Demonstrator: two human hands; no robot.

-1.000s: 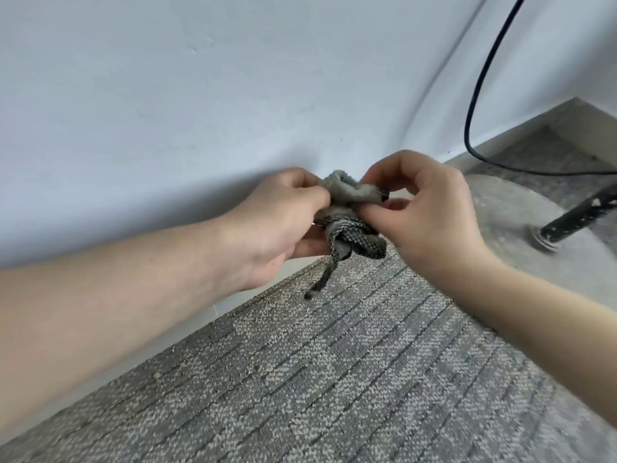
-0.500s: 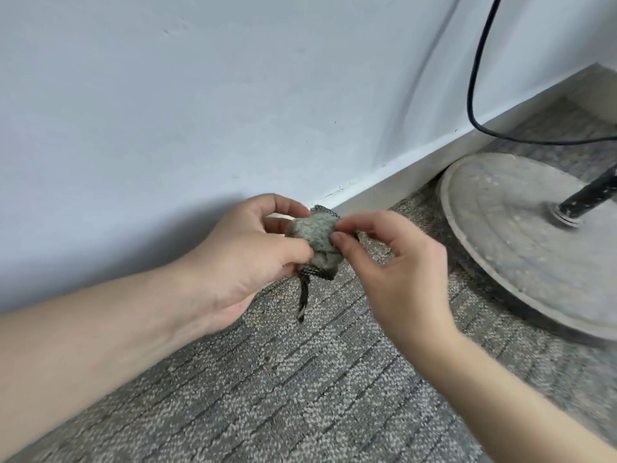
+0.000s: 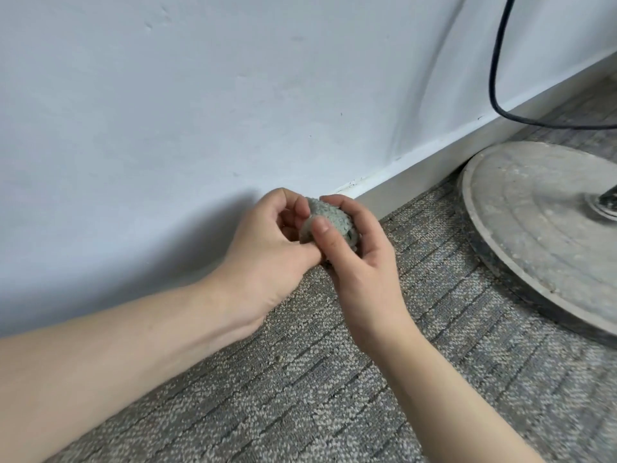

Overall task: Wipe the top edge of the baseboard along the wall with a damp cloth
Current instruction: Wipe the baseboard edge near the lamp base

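- Grey-green nubby cloth is wadded into a tight ball and held between our two hands.
- Our left hand grips the ball from its left side. The fingers curl in at the top and the thumb reaches across toward the right hand.
- Our right hand cups the ball from the right, fingers wrapped round the far side and thumb pressed flat on the near face.
- The two hands touch at the thumbs.
- The baseboard starts just beyond the right hand's fingertips and runs away to the right.
- Its pale top edge shows dark specks right behind the cloth. We can't tell whether the cloth touches it.
- The white wall is straight ahead of both hands, with their shadow on it to the left of the left hand.
- Grey patterned carpet lies under both hands and forearms.
- Well apart to the right of the right hand, a dusty round base sits flat on the carpet, its rim close to the baseboard.
- A pole rises from the base at the frame edge.
- A black cable hangs down the wall above and right of the right hand, then bends off right above the base.
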